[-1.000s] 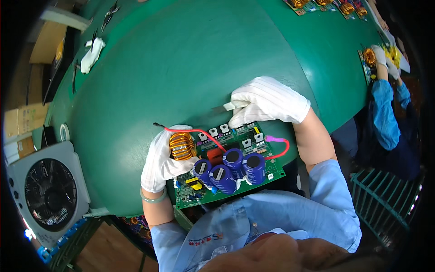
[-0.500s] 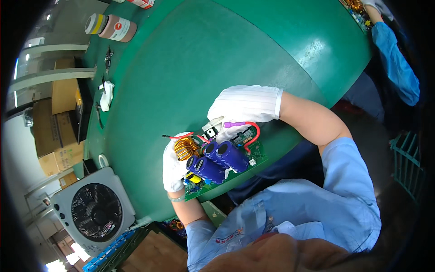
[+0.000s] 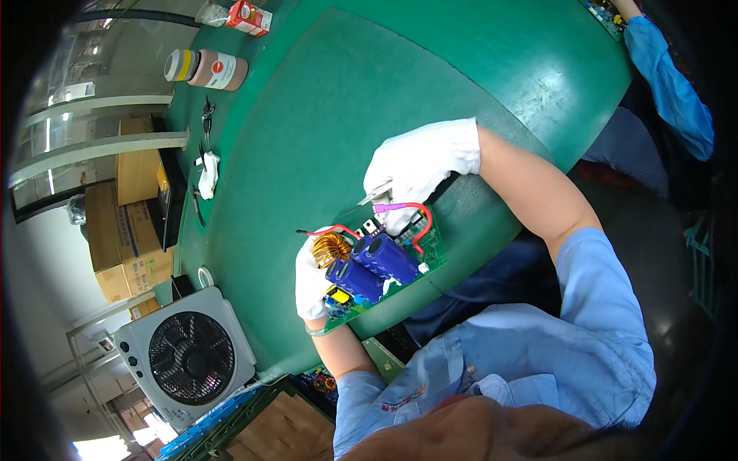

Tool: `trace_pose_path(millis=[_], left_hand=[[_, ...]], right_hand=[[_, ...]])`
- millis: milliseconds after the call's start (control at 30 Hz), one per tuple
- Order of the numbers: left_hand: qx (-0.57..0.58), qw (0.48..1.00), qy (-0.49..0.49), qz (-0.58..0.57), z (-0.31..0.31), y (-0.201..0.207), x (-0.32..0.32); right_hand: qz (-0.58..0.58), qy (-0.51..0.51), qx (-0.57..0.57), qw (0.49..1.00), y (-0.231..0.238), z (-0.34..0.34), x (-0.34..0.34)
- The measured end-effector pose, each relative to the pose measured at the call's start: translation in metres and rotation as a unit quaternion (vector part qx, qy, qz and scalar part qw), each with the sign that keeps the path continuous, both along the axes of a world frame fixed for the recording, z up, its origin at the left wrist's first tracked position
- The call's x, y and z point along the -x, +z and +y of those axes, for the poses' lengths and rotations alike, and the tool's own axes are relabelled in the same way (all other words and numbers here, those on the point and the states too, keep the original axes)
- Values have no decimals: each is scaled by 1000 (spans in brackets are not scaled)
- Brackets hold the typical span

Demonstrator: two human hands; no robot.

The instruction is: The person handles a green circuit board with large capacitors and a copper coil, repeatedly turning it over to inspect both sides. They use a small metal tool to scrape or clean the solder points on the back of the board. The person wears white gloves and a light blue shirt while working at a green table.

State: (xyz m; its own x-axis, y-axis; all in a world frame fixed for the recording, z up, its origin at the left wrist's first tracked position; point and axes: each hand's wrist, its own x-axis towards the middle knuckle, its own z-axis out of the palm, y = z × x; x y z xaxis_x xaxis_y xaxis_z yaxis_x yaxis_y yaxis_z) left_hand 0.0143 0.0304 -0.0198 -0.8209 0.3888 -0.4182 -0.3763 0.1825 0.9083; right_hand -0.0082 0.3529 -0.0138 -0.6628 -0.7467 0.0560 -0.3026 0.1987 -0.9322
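Observation:
In white gloves, my left hand [image 3: 310,288] grips the left end of a green circuit board [image 3: 434,250] above the table's near edge. On the board are several large blue capacitors [image 3: 392,260], a copper-wound coil [image 3: 331,250], and a small yellow part [image 3: 337,294]. A red wire [image 3: 424,224] with a purple sleeve arches over its right side; another red wire [image 3: 334,228] sticks out past the coil. My right hand [image 3: 419,165] is closed over the board's far edge, pinching a slim, pointed metal tool [image 3: 375,195]. Its exact kind is unclear.
A grey box fan [image 3: 191,357] stands at the left of the green table [image 3: 307,115]. Pliers [image 3: 207,115], a white cloth [image 3: 208,175], pinkish bottle [image 3: 219,71] and red-and-white carton [image 3: 248,18] line the left edge. Upper right, a co-worker's blue sleeve [image 3: 669,84] reaches toward another board [image 3: 603,17].
My right hand has lifted slightly away from the board's parts, and the metal tool's tip now shows. The whole view has shifted, so fan and bottle appear further right.

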Motion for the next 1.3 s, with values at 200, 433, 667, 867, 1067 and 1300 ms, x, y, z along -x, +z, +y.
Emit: trace_pose_path(millis=[200, 433, 667, 867, 1067, 1300], left_hand=[[-26, 999, 0, -28, -2, 0, 1], [-1, 1000, -8, -16, -1, 1, 1], [-20, 1000, -8, -14, 2, 3, 1], [-18, 1000, -15, 11, -2, -1, 0], [15, 993, 32, 114, -8, -11, 6], [148, 941, 50, 301, -13, -22, 22]], right_hand=[[-99, 29, -11, 995, -8, 8, 6], [-38, 45, -29, 998, -18, 4, 12], [-62, 87, -36, 994, -20, 6, 9], [-24, 86, -82, 993, -6, 13, 8], [-18, -25, -74, 997, 4, 9, 8], [6, -318, -51, 947, -11, -16, 24]])
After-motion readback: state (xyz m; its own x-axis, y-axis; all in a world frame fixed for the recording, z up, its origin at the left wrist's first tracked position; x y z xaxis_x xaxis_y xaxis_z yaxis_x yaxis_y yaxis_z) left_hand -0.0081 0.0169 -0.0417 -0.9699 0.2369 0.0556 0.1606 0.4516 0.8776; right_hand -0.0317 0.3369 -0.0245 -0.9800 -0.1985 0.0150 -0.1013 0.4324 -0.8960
